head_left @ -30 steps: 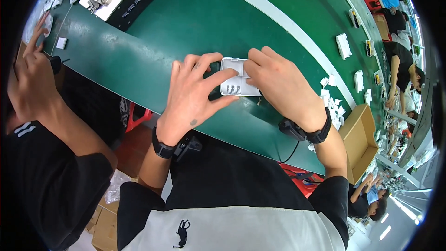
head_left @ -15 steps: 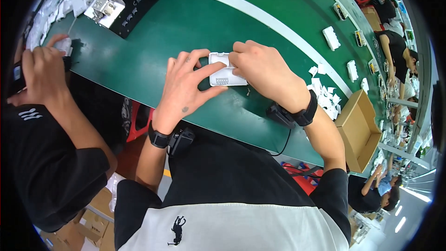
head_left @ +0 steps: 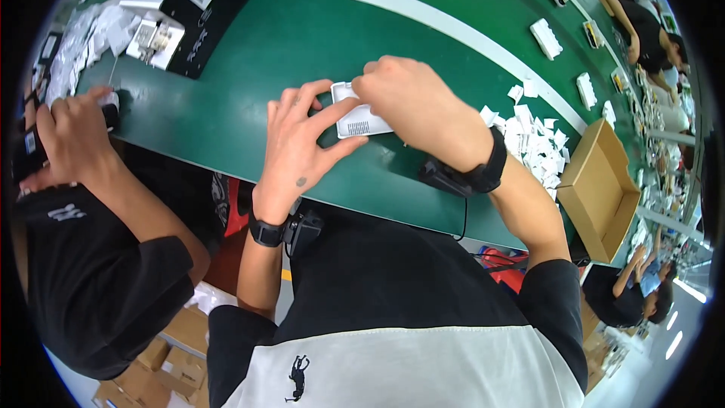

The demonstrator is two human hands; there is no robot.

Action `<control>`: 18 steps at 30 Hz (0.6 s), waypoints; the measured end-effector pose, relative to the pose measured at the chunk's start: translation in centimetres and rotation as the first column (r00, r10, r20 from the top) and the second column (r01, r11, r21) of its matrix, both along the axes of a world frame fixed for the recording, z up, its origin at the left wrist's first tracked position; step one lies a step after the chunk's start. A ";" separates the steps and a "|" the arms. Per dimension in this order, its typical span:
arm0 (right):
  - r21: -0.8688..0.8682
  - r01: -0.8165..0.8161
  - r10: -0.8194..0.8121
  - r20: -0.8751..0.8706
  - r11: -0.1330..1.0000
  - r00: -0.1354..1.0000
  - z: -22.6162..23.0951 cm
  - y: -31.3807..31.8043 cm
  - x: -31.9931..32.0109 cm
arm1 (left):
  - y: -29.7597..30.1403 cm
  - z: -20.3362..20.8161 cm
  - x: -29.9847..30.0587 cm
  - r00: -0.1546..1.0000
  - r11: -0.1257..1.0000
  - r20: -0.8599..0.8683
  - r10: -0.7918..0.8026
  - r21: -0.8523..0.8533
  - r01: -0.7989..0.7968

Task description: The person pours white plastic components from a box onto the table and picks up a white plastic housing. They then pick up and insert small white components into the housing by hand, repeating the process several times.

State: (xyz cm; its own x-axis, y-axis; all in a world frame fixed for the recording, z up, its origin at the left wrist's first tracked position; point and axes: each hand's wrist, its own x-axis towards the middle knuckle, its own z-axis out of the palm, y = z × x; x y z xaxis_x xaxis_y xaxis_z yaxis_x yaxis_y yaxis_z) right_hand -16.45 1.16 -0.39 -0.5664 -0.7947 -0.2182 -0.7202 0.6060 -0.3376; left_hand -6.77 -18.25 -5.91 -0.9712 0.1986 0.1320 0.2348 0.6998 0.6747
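Note:
A white rectangular plastic housing with a grille of slots lies on the green bench in front of me. My left hand grips its left end, thumb along the near edge and fingers at the far side, the index finger reaching over its face. My right hand is closed, its fingers curled down over the housing's far right part. Whatever those right fingers pinch is hidden under the hand, and so is the housing's right end.
A black boxy machine stands at the far left. White paper scraps are heaped beside an open cardboard box on the right. White housings sit beyond a pale strip. A co-worker's hand works at left.
My right hand has shifted slightly left across the housing, covering more of its far edge. My left hand keeps its hold. The whole view has turned slightly.

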 end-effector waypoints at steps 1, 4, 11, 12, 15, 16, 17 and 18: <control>-0.023 0.012 -0.014 -0.057 1.000 0.998 -0.3 0.1 0.3 | -0.2 0.1 -0.1 1.000 1.000 -0.013 -0.027 0.002 0.027; -0.094 0.084 -0.092 -0.089 0.992 0.992 -1.5 1.4 1.6 | -1.2 0.5 -1.4 0.986 0.991 0.133 -0.100 0.105 0.086; -0.304 0.467 -0.546 -0.278 0.831 0.791 -1.4 10.9 -3.8 | -1.9 -2.1 -12.9 0.973 0.982 -0.136 0.188 0.058 -0.182; -0.312 0.485 -0.571 -0.317 0.817 0.757 -0.5 12.1 -3.7 | -2.5 -4.1 -15.7 0.954 0.971 -0.230 0.190 -0.102 -0.218; -0.192 0.616 -0.644 -0.285 0.764 0.710 1.4 15.3 -2.0 | -2.8 -8.7 -21.3 0.908 0.834 -0.353 0.226 -0.412 -0.367; -0.085 0.638 -0.637 -0.245 0.765 0.731 1.6 15.8 -0.9 | -3.4 -10.2 -22.7 0.902 0.824 -0.333 0.273 -0.403 -0.398; 0.029 0.654 -0.637 -0.200 0.756 0.745 1.5 15.9 0.2 | -3.9 -11.2 -23.7 0.898 0.816 -0.308 0.314 -0.396 -0.421; 0.059 0.648 -0.627 -0.200 0.760 0.753 0.8 16.4 1.2 | -3.1 -10.8 -24.4 0.897 0.823 -0.301 0.324 -0.378 -0.424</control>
